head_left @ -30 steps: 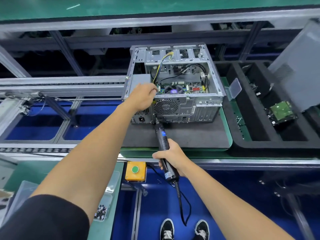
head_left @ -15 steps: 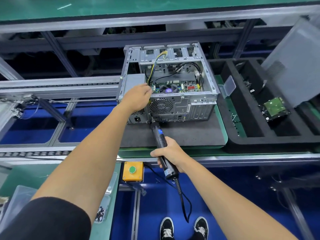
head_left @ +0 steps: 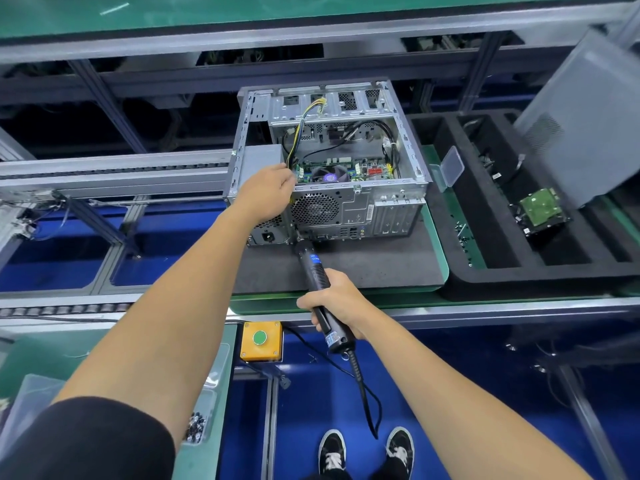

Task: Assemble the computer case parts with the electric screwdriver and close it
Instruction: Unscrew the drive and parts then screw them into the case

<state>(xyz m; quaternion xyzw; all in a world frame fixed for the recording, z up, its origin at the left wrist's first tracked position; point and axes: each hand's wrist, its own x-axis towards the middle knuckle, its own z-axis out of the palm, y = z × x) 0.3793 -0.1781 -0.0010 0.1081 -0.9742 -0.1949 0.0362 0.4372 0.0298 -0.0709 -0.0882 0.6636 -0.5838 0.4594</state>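
right hand (head_left: pixel 341 299) grips the screwdriver (head_left: pixel 318 282), tip at the case (head_left: pixel 349 209) rear; left hand (head_left: pixel 266 195) curls over its upper edge at center. foam tray (head_left: pixel 485 282) just right, yellow button box (head_left: pixel 261 341) below.

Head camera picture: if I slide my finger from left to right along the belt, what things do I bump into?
Left hand on the computer case → clear plastic box → loose screws → black foam tray → green hard drive → grey side panel.
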